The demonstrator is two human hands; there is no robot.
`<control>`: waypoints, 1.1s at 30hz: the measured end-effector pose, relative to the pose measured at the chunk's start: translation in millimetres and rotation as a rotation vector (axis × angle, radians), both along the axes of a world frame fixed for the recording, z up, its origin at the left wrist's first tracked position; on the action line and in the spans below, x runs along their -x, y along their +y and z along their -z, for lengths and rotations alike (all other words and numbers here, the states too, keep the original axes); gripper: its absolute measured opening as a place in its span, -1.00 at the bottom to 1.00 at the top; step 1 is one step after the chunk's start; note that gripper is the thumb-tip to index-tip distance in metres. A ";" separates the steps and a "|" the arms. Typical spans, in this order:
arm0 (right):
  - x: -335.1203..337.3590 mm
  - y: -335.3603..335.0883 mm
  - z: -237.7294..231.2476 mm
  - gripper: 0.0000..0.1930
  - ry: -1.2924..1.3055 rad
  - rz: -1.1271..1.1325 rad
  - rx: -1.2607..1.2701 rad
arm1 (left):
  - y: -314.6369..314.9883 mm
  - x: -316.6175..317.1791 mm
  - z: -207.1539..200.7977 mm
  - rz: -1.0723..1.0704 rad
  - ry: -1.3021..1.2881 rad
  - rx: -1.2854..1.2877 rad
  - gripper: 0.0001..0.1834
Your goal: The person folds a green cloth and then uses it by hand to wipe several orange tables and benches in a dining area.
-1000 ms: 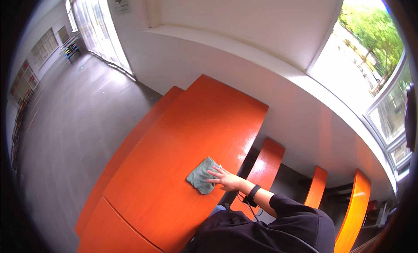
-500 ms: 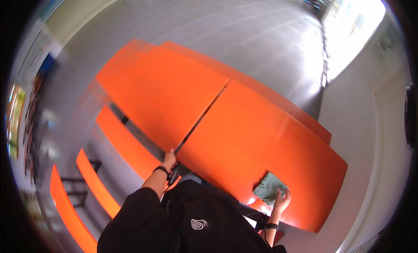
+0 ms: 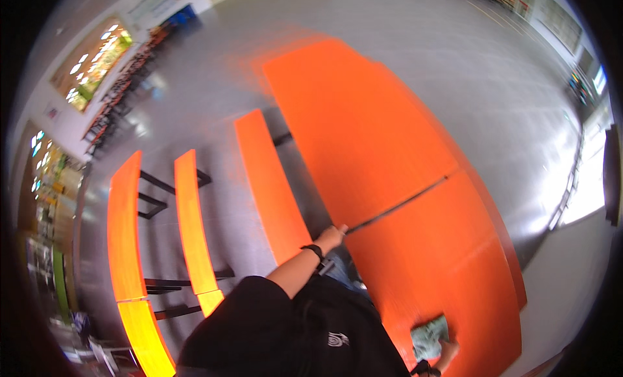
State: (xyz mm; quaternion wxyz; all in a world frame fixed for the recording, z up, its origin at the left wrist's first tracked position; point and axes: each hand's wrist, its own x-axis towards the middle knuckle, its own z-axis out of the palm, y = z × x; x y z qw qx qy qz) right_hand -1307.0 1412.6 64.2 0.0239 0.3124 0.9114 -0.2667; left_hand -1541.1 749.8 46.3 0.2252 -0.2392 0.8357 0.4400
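A long orange table (image 3: 415,267) stretches away from me, split across by a dark seam. A folded grey-green cloth (image 3: 427,338) lies on its near end. My right hand (image 3: 447,353) is at the cloth's right side, fingers closed on it and partly hidden. At the table's left edge, beside the end of the seam, my left hand (image 3: 331,237) is closed around the edge, its fingers partly out of sight.
An orange bench (image 3: 269,182) runs along the table's left side. Farther left stand another narrow bench (image 3: 189,215) and an orange tabletop or bench (image 3: 126,228), both on dark legs. A pale wall (image 3: 558,299) is close on the right.
My view has turned to the left, so the table now runs more straight ahead. The cloth and right hand appear lower in the picture; both hands keep their hold.
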 end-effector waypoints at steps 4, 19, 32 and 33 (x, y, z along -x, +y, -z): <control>23.6 -34.1 -37.9 -0.58 -0.159 0.067 -0.320 | -13.0 10.5 -45.8 0.410 -0.116 0.172 -0.34; 94.9 -236.3 -109.6 -0.72 -0.374 0.206 -0.483 | -201.5 228.9 -99.5 0.532 0.043 -0.068 -0.53; 293.4 -487.7 -208.6 -0.82 0.434 0.171 -0.113 | -237.1 334.5 -130.4 1.393 -0.363 0.173 -0.53; 300.2 -501.1 -213.3 -0.83 0.490 0.159 -0.183 | -233.4 338.5 -128.6 1.411 -0.380 0.154 -0.53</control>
